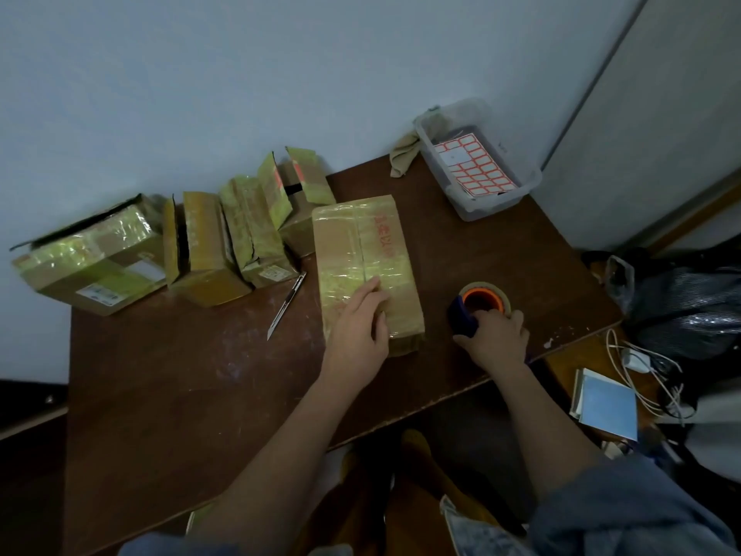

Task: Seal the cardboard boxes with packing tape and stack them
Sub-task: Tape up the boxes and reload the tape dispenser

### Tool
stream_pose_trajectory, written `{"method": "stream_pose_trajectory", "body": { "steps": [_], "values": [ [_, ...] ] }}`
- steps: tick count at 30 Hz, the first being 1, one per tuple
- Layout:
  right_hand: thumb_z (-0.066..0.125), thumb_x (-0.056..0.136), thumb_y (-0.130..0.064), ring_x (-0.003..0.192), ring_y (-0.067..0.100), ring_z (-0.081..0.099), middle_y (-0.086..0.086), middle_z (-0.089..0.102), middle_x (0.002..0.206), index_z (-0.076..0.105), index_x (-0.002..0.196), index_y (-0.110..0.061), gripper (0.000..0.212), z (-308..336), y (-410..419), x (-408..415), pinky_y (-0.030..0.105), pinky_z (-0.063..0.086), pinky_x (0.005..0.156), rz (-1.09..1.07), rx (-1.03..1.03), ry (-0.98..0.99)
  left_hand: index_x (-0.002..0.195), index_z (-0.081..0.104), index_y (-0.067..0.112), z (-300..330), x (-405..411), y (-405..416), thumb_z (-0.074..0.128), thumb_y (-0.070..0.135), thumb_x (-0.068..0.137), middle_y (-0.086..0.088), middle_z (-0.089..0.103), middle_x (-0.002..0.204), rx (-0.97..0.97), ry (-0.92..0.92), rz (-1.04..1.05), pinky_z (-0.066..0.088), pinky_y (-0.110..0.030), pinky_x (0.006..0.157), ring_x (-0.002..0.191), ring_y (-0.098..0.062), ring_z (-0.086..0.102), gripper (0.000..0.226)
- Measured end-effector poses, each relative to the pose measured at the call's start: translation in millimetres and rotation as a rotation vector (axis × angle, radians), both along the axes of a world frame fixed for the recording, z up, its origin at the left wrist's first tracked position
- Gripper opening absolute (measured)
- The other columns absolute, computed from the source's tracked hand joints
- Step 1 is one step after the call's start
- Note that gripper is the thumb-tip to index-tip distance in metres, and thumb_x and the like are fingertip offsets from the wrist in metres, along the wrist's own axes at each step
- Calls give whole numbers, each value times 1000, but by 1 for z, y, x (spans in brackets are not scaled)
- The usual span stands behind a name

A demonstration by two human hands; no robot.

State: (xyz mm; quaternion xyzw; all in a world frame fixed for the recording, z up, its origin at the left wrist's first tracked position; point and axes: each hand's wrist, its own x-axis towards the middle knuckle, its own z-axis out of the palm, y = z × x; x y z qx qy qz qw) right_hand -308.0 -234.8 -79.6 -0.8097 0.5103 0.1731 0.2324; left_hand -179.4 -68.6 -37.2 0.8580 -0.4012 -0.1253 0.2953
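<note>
Head view — hands [359, 327] on box [367, 266]

A taped box [363, 266] is lying at the centre of the desk [180, 375], the left hand [359, 329] resting on it. At 3 o'clock, the tape roll [487, 298] is sitting under the right hand [495, 335]. A knife [286, 305] is lying at 9 o'clock, four boxes [200, 246] standing beyond at 10, a bin [477, 162] at 1.
</note>
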Motion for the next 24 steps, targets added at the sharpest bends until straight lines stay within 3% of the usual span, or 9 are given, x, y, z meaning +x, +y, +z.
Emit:
{"method": "stream_pose_trajectory", "body": {
  "steps": [4, 11, 17, 21, 24],
  "values": [
    [61, 93, -42, 136, 35, 25, 6, 55, 123, 60, 115, -20, 31, -4, 2, 7, 54, 24, 111, 39, -54, 136, 125, 59, 13, -1, 1, 0, 53, 9, 95, 3, 44, 147, 11, 12, -18, 11, 5, 99, 133, -11, 43, 31],
    [52, 96, -48, 129, 37, 30, 7, 52, 129, 63, 109, -21, 32, -10, 2, 11, 56, 24, 110, -6, -51, 224, 127, 56, 15, 2, 1, -1, 51, 12, 96, 7, 40, 149, 22, 27, -31, 23, -11, 103, 133, -9, 42, 32],
    [47, 97, -52, 139, 37, 18, 6, 47, 138, 63, 112, -23, 37, -9, -2, 12, 59, 15, 112, 67, -39, 300, 127, 56, 15, 3, 1, 0, 51, 11, 96, 6, 40, 149, 23, 39, -23, 15, 4, 96, 131, -8, 42, 32],
    [46, 99, -48, 133, 39, 32, 11, 52, 129, 61, 113, -20, 35, -9, -10, 10, 56, 20, 113, 70, 49, 248, 127, 55, 15, 3, 1, 0, 50, 11, 96, 6, 39, 150, 23, 31, -35, 15, 2, 98, 132, -8, 40, 31],
    [48, 100, -42, 123, 37, 46, 12, 57, 117, 57, 106, -18, 27, -10, -17, 3, 50, 32, 108, 62, 104, 119, 128, 55, 15, 5, 0, 0, 50, 10, 96, 6, 39, 150, 11, 32, -38, 26, -11, 101, 131, -10, 42, 32]
  ]
}}
